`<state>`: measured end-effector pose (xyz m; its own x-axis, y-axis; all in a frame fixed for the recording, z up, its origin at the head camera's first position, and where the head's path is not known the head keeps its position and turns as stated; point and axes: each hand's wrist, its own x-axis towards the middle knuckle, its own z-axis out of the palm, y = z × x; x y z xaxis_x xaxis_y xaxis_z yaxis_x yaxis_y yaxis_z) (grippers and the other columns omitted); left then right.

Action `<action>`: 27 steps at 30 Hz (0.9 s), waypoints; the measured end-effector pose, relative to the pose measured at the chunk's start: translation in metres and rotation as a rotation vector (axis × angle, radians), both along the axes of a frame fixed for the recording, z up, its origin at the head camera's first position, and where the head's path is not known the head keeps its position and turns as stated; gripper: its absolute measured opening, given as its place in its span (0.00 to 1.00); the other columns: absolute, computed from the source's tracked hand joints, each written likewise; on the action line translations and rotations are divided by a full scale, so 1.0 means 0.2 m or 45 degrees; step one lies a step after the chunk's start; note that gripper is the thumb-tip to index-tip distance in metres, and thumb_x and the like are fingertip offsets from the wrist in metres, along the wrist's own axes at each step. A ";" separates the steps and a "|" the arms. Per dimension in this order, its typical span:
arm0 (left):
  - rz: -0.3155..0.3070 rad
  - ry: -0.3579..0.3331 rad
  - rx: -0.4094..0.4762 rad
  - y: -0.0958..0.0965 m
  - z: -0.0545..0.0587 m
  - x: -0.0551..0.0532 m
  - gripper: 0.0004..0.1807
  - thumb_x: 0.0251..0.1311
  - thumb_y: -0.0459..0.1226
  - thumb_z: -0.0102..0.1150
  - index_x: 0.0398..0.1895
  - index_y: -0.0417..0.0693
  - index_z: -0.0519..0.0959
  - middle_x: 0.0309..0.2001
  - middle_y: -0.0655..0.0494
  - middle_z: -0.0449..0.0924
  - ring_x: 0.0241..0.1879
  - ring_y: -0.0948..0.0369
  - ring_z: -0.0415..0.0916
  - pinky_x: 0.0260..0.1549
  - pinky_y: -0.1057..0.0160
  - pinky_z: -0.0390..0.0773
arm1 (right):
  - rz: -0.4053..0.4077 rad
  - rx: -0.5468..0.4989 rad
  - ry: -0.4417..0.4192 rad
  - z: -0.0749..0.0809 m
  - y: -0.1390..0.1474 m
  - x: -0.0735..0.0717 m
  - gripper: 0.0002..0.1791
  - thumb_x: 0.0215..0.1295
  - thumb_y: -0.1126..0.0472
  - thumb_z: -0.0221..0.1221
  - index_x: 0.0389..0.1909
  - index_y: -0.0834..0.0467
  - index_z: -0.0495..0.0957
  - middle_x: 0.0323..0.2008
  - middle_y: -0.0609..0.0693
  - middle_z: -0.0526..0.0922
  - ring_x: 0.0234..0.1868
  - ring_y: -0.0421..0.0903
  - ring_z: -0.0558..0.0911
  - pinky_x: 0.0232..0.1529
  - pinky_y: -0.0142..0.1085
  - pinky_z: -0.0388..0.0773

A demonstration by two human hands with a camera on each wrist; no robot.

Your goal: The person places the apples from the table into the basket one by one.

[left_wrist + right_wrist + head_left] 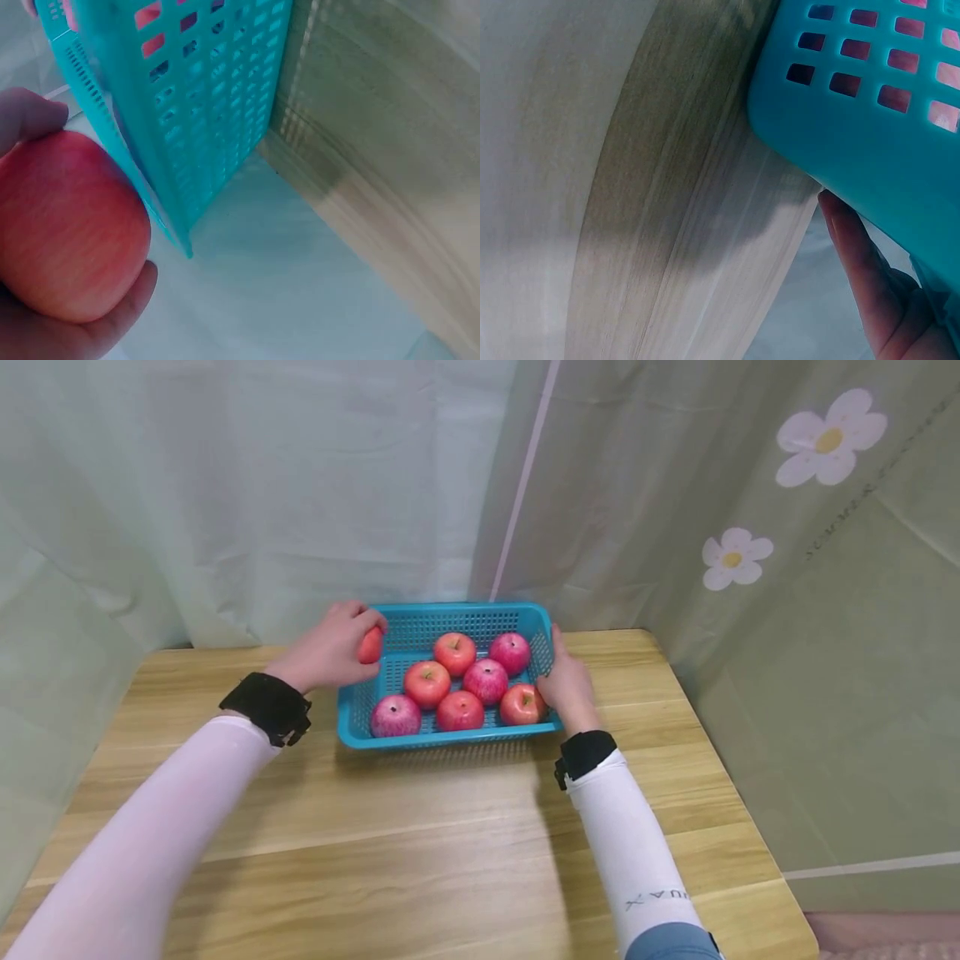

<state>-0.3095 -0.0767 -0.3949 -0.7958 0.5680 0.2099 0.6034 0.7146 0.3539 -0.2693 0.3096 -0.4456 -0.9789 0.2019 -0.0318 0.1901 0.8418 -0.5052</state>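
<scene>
My left hand [333,645] holds a red apple [71,225] at the left end of the blue plastic basket [442,742]. In the left wrist view, the thumb and fingers curl round this apple, right beside the basket's outer rim. My right hand [567,687] grips the basket's right side, with the thumb over the rim and the fingers along the outside wall. The right wrist view shows a finger [855,262] against that wall. Inside the basket sit several apples, some orange-red [427,684], others darker pinkish red [396,716]. Their undersides are hidden.
The basket stands near the back edge of a wood-grain table [420,843]. A pale curtain [322,485] hangs close behind it, and another with white flowers [831,439] runs along the right side.
</scene>
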 end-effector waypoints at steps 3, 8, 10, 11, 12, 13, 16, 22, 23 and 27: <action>-0.026 -0.052 -0.048 0.05 0.01 -0.04 0.26 0.56 0.38 0.76 0.57 0.43 0.77 0.55 0.39 0.71 0.58 0.39 0.65 0.46 0.43 0.80 | -0.004 0.005 -0.006 0.00 0.00 0.00 0.54 0.72 0.61 0.65 0.89 0.45 0.41 0.57 0.68 0.82 0.50 0.63 0.83 0.51 0.55 0.83; -0.073 -0.106 -0.124 0.13 0.03 -0.07 0.27 0.60 0.38 0.77 0.59 0.42 0.76 0.58 0.38 0.70 0.61 0.40 0.64 0.53 0.42 0.79 | -0.014 0.001 -0.012 0.00 0.00 0.00 0.54 0.72 0.60 0.65 0.89 0.44 0.42 0.59 0.67 0.81 0.51 0.63 0.82 0.52 0.55 0.84; -0.102 -0.114 -0.146 0.15 0.03 -0.08 0.26 0.58 0.37 0.76 0.58 0.42 0.76 0.57 0.38 0.71 0.60 0.40 0.64 0.51 0.43 0.80 | -0.017 -0.005 -0.018 0.00 0.00 0.00 0.54 0.72 0.60 0.65 0.89 0.44 0.42 0.60 0.67 0.81 0.51 0.63 0.82 0.51 0.55 0.84; -0.113 -0.124 -0.159 0.16 0.03 -0.09 0.26 0.57 0.36 0.75 0.58 0.42 0.76 0.58 0.38 0.70 0.60 0.40 0.64 0.49 0.43 0.80 | -0.021 -0.010 -0.019 0.00 0.01 0.00 0.54 0.72 0.60 0.66 0.89 0.44 0.42 0.59 0.67 0.81 0.50 0.63 0.82 0.51 0.55 0.84; -0.122 -0.132 -0.174 0.17 0.02 -0.09 0.26 0.56 0.35 0.75 0.58 0.43 0.77 0.58 0.39 0.70 0.59 0.40 0.65 0.48 0.44 0.81 | -0.022 -0.011 -0.021 0.00 0.01 0.00 0.54 0.72 0.60 0.66 0.89 0.44 0.42 0.59 0.67 0.81 0.50 0.63 0.82 0.51 0.55 0.84; -0.130 -0.141 -0.190 0.18 0.02 -0.10 0.27 0.54 0.34 0.75 0.57 0.44 0.77 0.58 0.39 0.70 0.59 0.41 0.65 0.46 0.44 0.81 | -0.023 -0.010 -0.021 0.00 0.01 0.00 0.54 0.72 0.60 0.66 0.89 0.44 0.42 0.59 0.67 0.81 0.50 0.62 0.82 0.50 0.55 0.84; -0.143 -0.177 -0.267 0.20 0.01 -0.11 0.29 0.50 0.32 0.75 0.57 0.47 0.77 0.58 0.41 0.69 0.58 0.42 0.65 0.45 0.45 0.80 | -0.025 -0.005 -0.015 0.00 0.01 0.01 0.54 0.71 0.61 0.66 0.89 0.45 0.43 0.57 0.66 0.82 0.49 0.62 0.82 0.50 0.54 0.85; -0.135 -0.281 -0.383 0.24 -0.01 -0.15 0.28 0.51 0.31 0.76 0.56 0.49 0.76 0.57 0.43 0.68 0.59 0.43 0.64 0.48 0.44 0.78 | -0.024 -0.008 -0.014 0.00 0.01 0.01 0.54 0.71 0.61 0.65 0.89 0.45 0.43 0.58 0.67 0.82 0.49 0.63 0.83 0.51 0.55 0.84; -0.126 -0.292 -0.397 0.25 -0.02 -0.15 0.28 0.53 0.32 0.76 0.57 0.49 0.76 0.58 0.43 0.68 0.60 0.43 0.64 0.49 0.44 0.78 | -0.023 -0.007 -0.013 0.00 0.00 0.01 0.54 0.71 0.60 0.65 0.89 0.45 0.43 0.58 0.67 0.82 0.49 0.63 0.83 0.51 0.56 0.84; -0.081 -0.312 -0.440 0.26 -0.02 -0.17 0.28 0.56 0.36 0.78 0.59 0.47 0.75 0.58 0.42 0.67 0.60 0.43 0.64 0.51 0.44 0.78 | -0.022 -0.003 -0.004 0.00 0.00 0.00 0.54 0.71 0.60 0.66 0.89 0.45 0.43 0.57 0.66 0.83 0.49 0.63 0.83 0.52 0.56 0.84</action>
<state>-0.3433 -0.0250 -0.3998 -0.7595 0.6214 -0.1925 0.5781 0.7804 0.2384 -0.2697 0.3095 -0.4463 -0.9752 0.2185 -0.0351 0.2059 0.8374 -0.5063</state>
